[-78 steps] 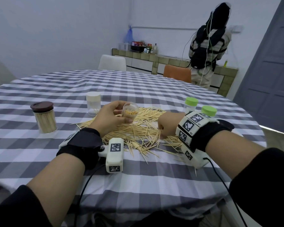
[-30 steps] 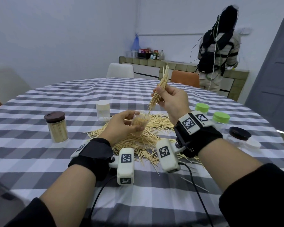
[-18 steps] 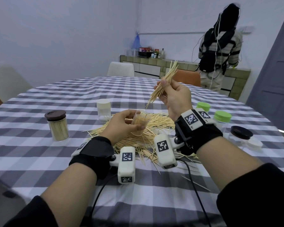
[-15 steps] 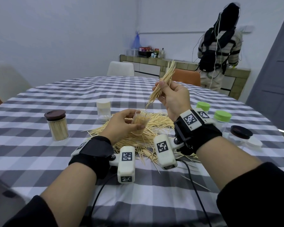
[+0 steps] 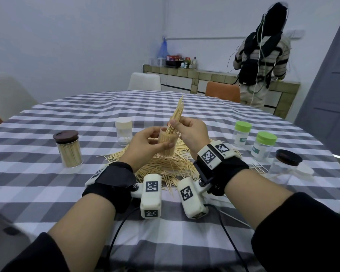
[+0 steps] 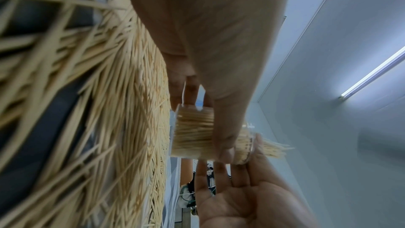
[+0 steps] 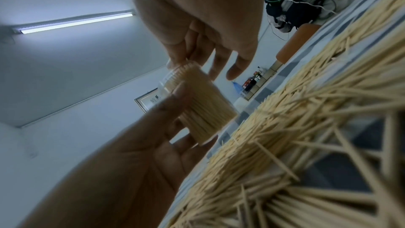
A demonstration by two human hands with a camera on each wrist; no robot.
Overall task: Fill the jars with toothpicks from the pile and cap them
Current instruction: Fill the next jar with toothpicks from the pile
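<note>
Left hand (image 5: 145, 143) curls round the clear jar (image 5: 168, 143), held just above the toothpick pile (image 5: 165, 165) on the bench (image 5: 47, 173). Right hand (image 5: 192, 132) pinches a toothpick bundle (image 5: 176, 118), tips in the jar mouth. Risk: jar looks nearly full, so the bundle may jam and splay over the rim. Rim hidden behind fingers; wrist views blurred.

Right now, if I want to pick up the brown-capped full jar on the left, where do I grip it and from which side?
Grip the brown-capped jar around its clear body, below the lid, coming from the near right side. It stands upright, apart from the toothpick pile, and the lid probably gives a poorer hold than the straight wall.
</note>
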